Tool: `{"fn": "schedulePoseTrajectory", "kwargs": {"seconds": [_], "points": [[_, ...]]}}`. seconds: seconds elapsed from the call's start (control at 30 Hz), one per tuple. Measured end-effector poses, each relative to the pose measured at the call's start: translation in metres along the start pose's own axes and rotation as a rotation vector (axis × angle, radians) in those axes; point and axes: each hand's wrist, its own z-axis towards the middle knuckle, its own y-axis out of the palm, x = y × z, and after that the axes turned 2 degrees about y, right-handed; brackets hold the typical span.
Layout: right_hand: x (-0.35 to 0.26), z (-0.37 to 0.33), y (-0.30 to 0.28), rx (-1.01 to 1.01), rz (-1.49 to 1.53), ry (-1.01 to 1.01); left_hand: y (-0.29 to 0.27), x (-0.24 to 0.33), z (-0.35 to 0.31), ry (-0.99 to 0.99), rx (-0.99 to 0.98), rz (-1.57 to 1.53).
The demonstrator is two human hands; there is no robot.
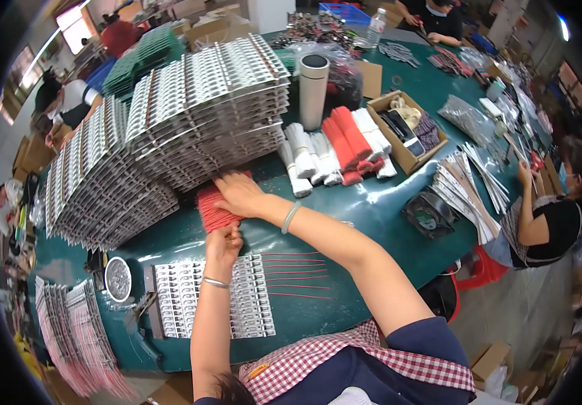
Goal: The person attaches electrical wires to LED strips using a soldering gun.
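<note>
A flat pile of thin red wires point(214, 212) lies on the green table in front of tall stacks of panels. My right hand point(242, 194) rests palm down on this pile, its fingers stretched out and apart. At the pile's near edge is my left hand point(223, 244), its fingers curled together in a pinch; whatever they hold is hidden. Below my left wrist lies a white panel point(252, 297) with rows of small metal parts, partly covered by my forearm. Several single red wires point(297, 275) stretch rightward from its right edge, spaced apart.
Stacked panels point(206, 88) rise behind my hands. Bundles of white wires point(299, 152) and red wires point(346, 135) lie beside a tumbler point(313, 91). A metal bowl point(118, 279) and hand tool point(141, 327) are left. A small fan point(429, 212) stands right, near a seated person point(550, 216).
</note>
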Motion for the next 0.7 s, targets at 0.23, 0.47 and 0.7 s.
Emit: {"fn": "schedulePoseTrajectory", "kwargs": {"seconds": [0.23,0.47,0.7], "points": [[0.001,-0.060,-0.059,0.774,0.161,-0.007,-0.003,-0.002,-0.015,0.016,0.021,0.031],[0.083,-0.130,-0.128,0.916,-0.152,0.388,0.001,-0.001,-0.025,-0.029,-0.007,0.015],[0.088,-0.108,-0.109,0.766,0.041,0.413,0.018,-0.016,-0.040,-0.072,-0.122,0.025]]}}
